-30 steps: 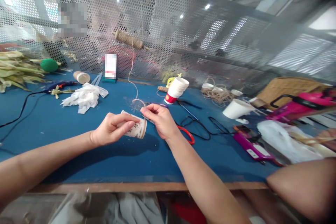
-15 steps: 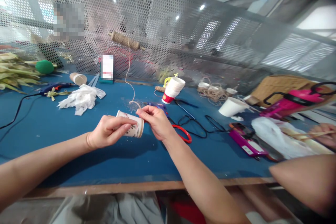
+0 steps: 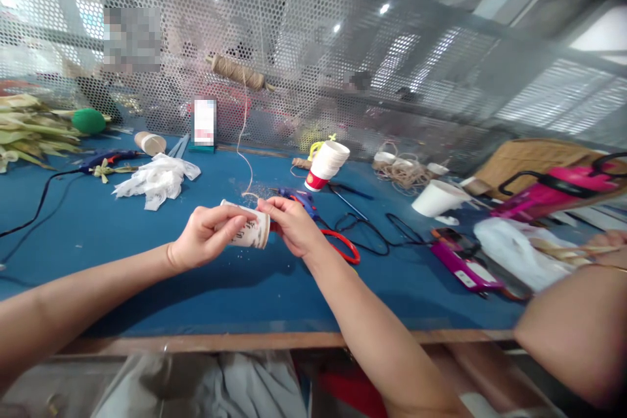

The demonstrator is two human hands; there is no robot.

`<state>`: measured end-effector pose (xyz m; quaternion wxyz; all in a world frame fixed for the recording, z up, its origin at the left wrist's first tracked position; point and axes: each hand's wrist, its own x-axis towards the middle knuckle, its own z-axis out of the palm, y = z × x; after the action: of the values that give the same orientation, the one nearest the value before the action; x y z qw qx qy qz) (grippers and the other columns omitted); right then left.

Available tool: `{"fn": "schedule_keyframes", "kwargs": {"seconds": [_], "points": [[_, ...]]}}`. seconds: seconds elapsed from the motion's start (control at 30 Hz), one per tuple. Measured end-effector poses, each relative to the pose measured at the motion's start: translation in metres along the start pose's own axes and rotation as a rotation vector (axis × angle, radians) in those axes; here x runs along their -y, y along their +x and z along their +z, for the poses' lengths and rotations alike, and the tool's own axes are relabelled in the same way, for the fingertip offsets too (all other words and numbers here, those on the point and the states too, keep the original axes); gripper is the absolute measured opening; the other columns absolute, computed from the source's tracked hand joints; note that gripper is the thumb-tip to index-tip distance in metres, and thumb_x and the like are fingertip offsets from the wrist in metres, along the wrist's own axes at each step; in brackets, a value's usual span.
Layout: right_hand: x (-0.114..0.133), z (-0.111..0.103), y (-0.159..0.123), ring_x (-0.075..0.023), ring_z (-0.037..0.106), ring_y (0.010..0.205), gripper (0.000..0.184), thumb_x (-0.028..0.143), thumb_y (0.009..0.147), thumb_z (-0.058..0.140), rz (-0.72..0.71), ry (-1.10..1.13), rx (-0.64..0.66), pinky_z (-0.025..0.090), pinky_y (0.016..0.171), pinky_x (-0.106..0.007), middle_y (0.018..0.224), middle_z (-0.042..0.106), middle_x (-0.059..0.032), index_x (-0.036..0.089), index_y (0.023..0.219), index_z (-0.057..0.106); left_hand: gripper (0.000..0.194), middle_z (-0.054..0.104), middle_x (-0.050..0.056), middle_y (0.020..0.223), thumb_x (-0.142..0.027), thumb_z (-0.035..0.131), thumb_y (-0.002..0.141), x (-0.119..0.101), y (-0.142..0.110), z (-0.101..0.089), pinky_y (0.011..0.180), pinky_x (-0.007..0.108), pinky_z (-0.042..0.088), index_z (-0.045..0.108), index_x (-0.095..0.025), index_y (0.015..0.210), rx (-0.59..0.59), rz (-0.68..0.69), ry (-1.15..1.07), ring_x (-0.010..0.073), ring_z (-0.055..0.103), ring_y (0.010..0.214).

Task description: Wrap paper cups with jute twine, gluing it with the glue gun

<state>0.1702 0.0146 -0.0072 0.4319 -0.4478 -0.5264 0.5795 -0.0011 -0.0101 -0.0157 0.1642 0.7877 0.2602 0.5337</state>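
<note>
A white printed paper cup (image 3: 255, 232) lies on its side in the air above the blue table. Around it, from the left, my left hand (image 3: 208, 238) is closed, with the forefinger stretched along the cup's wall. At the cup's right end my right hand (image 3: 289, 225) is pinched on the twine (image 3: 240, 144), thumb and forefinger against the edge. That twine runs slackly down from a spool (image 3: 238, 72) hung on the perforated metal screen. Just behind my right hand lies a blue glue gun (image 3: 301, 200), partly hidden.
Stacked paper cups (image 3: 327, 166) stand behind my hands. Red-handled scissors (image 3: 345, 245) and black cords lie to the right, near a purple box (image 3: 463, 268). Crumpled white plastic (image 3: 159, 179) and another glue gun (image 3: 105, 160) are at left. A neighbour's arm (image 3: 578, 333) reaches in at right.
My right fingers have moved slightly left, closer against the cup's end, drawing the twine with them. My left hand keeps its grip. The view has shifted a little.
</note>
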Motion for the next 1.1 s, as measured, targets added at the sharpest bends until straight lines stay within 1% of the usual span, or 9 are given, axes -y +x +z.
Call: {"fn": "schedule_keyframes", "kwargs": {"seconds": [0.27,0.37,0.47,0.57,0.67,0.8,0.9,1.0,1.1], "points": [[-0.005,-0.002,0.005,-0.0069,0.045,0.048,0.034,0.048,0.063,0.065,0.004,-0.096,0.027,0.038,0.048,-0.022,0.057,0.051,0.003,0.015,0.066,0.055,0.017,0.071,0.005,0.075,-0.015,0.048,0.08,0.0,0.001,0.0,0.05,0.012,0.044,0.065,-0.011,0.083,-0.004,0.017,0.002,0.0073,0.061,0.057],[-0.004,-0.006,0.007,-0.0077,0.046,0.049,0.035,0.049,0.065,0.061,-0.064,-0.213,-0.069,0.038,0.045,-0.022,0.057,0.051,0.0025,0.015,0.07,0.056,0.017,0.07,0.004,0.07,-0.014,0.048,0.08,-0.001,0.003,-0.001,0.049,0.011,0.043,0.065,-0.01,0.082,-0.034,0.017,0.017,0.0063,0.059,0.054],[0.005,-0.012,0.002,-0.0071,0.047,0.05,0.034,0.049,0.068,0.059,-0.108,-0.188,-0.151,0.037,0.044,-0.02,0.058,0.052,0.0024,0.015,0.068,0.054,0.016,0.07,0.004,0.069,-0.013,0.048,0.08,0.002,0.003,-0.002,0.048,0.011,0.043,0.064,-0.01,0.083,-0.037,0.049,0.059,0.0057,0.059,0.053],[0.018,-0.018,-0.008,-0.0066,0.049,0.05,0.035,0.05,0.069,0.058,-0.014,-0.106,-0.009,0.035,0.044,-0.019,0.057,0.053,0.0016,0.015,0.065,0.055,0.016,0.068,0.003,0.065,-0.013,0.048,0.08,0.008,0.002,-0.001,0.046,0.011,0.042,0.063,-0.011,0.085,-0.018,0.117,0.113,0.0049,0.057,0.049],[0.023,-0.019,-0.015,-0.0062,0.049,0.05,0.03,0.044,0.067,0.062,0.079,-0.074,0.136,0.034,0.044,-0.019,0.059,0.055,0.0012,0.014,0.068,0.057,0.015,0.065,0.001,0.058,-0.014,0.048,0.081,0.014,0.001,0.001,0.046,0.012,0.041,0.062,-0.012,0.086,-0.009,0.192,0.172,0.0049,0.054,0.046],[0.02,-0.016,-0.015,-0.0056,0.048,0.05,0.02,0.033,0.066,0.064,0.084,-0.059,0.165,0.033,0.046,-0.019,0.058,0.055,0.0028,0.015,0.069,0.056,0.015,0.065,0.001,0.062,-0.014,0.049,0.08,0.02,-0.002,0.002,0.052,0.015,0.044,0.06,-0.013,0.09,0.059,0.245,0.21,0.0064,0.055,0.05],[0.018,-0.015,-0.013,-0.0057,0.047,0.05,0.017,0.031,0.067,0.062,0.025,-0.078,0.136,0.032,0.048,-0.02,0.056,0.053,0.0032,0.015,0.069,0.054,0.022,0.068,0.005,0.077,-0.016,0.051,0.079,0.021,-0.002,0.002,0.061,0.018,0.047,0.056,-0.013,0.101,0.129,0.134,0.09,0.0098,0.06,0.063],[0.017,-0.014,-0.013,-0.0066,0.046,0.051,0.015,0.029,0.068,0.06,-0.073,-0.164,0.1,0.033,0.051,-0.021,0.058,0.053,0.0033,0.015,0.069,0.053,0.042,0.064,0.01,0.099,-0.024,0.054,0.078,0.02,0.0,0.001,0.069,0.023,0.049,0.046,-0.014,0.118,0.119,-0.132,-0.175,0.0145,0.061,0.08],[0.017,-0.013,-0.016,-0.0077,0.044,0.054,0.014,0.028,0.07,0.058,-0.175,-0.325,0.117,0.034,0.053,-0.022,0.06,0.052,0.0032,0.016,0.069,0.053,0.044,0.064,0.01,0.099,-0.033,0.053,0.079,0.018,0.006,0.0,0.068,0.025,0.05,0.047,-0.013,0.118,0.122,-0.391,-0.432,0.0159,0.061,0.08]]}}
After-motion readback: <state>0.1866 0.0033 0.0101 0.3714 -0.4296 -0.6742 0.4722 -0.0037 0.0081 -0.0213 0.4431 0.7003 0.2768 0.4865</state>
